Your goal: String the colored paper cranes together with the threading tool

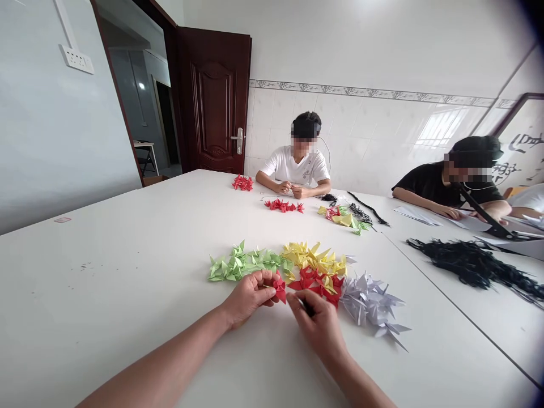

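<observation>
Table (127, 306): white, spreading under my forearms, with a seam on the right.
Door (216, 96): dark red-brown, standing open by the wall beyond the table.
Person in white (280, 161): across from me, both hands together above the tabletop, a row of red folded papers (284, 205) just in front.
Person in black (433, 181): farther right, bent over paper sheets (419, 215).
Black cords (471, 263): a long tangled heap on the right.
Green pile (240, 263): pointed folded papers, just beyond my left hand.
White pile (368, 297): the same kind, right of my right hand.
Yellow pile (314, 256): between green and white, farther from me.
Red pile (308, 277): just beyond my right hand, touching the yellow.
My right hand (318, 320): fingers curled, thumb and fingertips near the red piece; I cannot tell whether they pinch anything.
My left hand (250, 297): thumb and fingers grasping the red piece.
Red piece (279, 288): one folded paper, at my left fingertips, raised over the table.
</observation>
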Available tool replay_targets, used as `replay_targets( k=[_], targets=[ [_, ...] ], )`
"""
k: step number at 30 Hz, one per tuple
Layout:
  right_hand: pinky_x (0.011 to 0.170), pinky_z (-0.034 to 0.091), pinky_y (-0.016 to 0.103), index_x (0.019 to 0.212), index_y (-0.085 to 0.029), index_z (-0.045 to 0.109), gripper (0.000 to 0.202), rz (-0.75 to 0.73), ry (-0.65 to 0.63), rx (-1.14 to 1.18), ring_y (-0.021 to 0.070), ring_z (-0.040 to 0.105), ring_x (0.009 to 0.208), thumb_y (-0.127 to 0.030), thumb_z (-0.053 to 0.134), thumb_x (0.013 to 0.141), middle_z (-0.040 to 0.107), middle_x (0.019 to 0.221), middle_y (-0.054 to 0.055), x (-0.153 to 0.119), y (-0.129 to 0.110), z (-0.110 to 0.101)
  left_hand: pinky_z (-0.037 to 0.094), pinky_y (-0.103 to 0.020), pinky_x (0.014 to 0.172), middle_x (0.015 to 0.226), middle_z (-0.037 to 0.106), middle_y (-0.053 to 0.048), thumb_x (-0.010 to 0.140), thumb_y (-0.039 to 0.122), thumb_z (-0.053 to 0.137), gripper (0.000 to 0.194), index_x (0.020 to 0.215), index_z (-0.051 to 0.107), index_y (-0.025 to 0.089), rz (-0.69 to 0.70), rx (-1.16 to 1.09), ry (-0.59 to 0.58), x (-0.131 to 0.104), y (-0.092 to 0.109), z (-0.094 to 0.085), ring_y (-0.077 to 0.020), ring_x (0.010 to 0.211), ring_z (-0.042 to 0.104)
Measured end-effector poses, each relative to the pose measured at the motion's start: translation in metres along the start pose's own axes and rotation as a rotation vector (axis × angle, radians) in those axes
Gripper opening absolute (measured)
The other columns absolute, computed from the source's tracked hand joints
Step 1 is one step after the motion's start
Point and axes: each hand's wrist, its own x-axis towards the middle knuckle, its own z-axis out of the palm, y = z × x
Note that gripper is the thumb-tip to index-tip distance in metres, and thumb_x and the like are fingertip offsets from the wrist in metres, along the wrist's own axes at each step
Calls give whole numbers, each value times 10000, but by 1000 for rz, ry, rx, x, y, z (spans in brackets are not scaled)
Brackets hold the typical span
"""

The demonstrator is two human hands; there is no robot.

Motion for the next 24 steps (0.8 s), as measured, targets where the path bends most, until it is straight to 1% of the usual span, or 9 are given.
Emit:
replay_targets(
  k=[2, 4, 6, 9, 11, 14, 16, 19, 24],
  targets=[
    [546, 403, 229, 806, -163, 633, 361, 31, 127, -104, 136, 505, 572, -473, 449, 813, 592, 661, 30, 8, 15, -17, 432, -248, 678, 852, 620, -40, 687, 230, 660, 207, 878, 606, 170, -20, -5, -4, 0, 2, 1, -135, 741, 572],
    [575, 402, 265, 917, -164, 647, 359, 77, 233, -240, 182, 546, 683, -444, 458, 796, 623, 853, 77, 17, 32, -37, 439, -259, 695, 871, 633, -48, 677, 243, 679, 221, 876, 619, 170, -28, -2, -8, -1, 3, 1, -151, 775, 580],
    [550, 389, 274, 943, -179, 666, 352, 101, 255, -352, 203, 557, 732, -406, 448, 786, 608, 983, 90, 25, 47, -55, 447, -280, 745, 918, 644, -58, 672, 243, 686, 244, 900, 633, 172, -29, 18, -32, -1, 2, 2, -170, 838, 586],
    [536, 385, 265, 1013, -243, 670, 331, 69, 166, -471, 219, 564, 834, -328, 477, 758, 599, 1036, 55, 29, 61, -66, 437, -315, 824, 964, 655, -65, 672, 228, 683, 289, 953, 637, 177, -38, 72, -81, -2, 0, 1, -185, 898, 586],
    [539, 388, 259, 1057, -289, 657, 348, 35, 85, -524, 227, 557, 901, -283, 491, 751, 608, 1026, 32, 29, 65, -66, 433, -332, 845, 967, 657, -69, 686, 221, 670, 312, 991, 625, 179, -38, 103, -97, -2, -2, 1, -188, 904, 590],
    [538, 393, 262, 1087, -321, 642, 352, 14, -1, -585, 229, 557, 909, -263, 488, 776, 619, 1019, 17, 29, 65, -63, 440, -343, 854, 1032, 632, -79, 711, 218, 642, 288, 994, 618, 174, -16, 129, -75, -2, -3, 0, -185, 909, 588],
    [556, 403, 271, 1103, -311, 633, 350, 13, -26, -620, 230, 553, 914, -251, 476, 796, 619, 1041, 19, 28, 64, -62, 452, -345, 847, 1032, 621, -82, 716, 219, 633, 242, 952, 625, 162, -6, 127, -57, -2, -2, 1, -187, 906, 589],
    [590, 414, 281, 1113, -285, 624, 336, 26, -41, -664, 234, 533, 961, -248, 460, 822, 619, 1074, 18, 28, 63, -63, 461, -345, 839, 942, 624, -68, 719, 216, 625, 187, 895, 628, 152, -11, 106, -62, -4, 1, 2, -184, 878, 598],
    [610, 407, 276, 1039, -283, 655, 273, 75, -64, -715, 234, 523, 974, -288, 488, 823, 618, 1056, 19, 28, 61, -63, 460, -337, 831, 908, 604, -51, 725, 198, 603, 145, 861, 625, 151, 6, 105, -81, -4, 1, 2, -170, 839, 598]
  ],
)
